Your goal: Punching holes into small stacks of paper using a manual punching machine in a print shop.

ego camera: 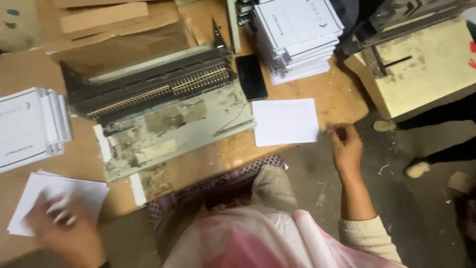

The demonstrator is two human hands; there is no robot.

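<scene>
Fingers (59, 208) of the left hand (67, 231) lay spread flat, blurred, on a white paper stack (54, 196) left of the punching machine (158, 106). Right hand (347, 149) pinched loosely beside a white sheet (286, 121) on the bench (337, 97), right of that machine.

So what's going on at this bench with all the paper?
A person sits at a wooden table facing a worn metal punching machine with a long row of teeth. The left hand, blurred, rests on a small pile of white sheets. The right hand touches the edge of a single white sheet. Stacks of white booklets sit beyond, beside a black phone.
</scene>
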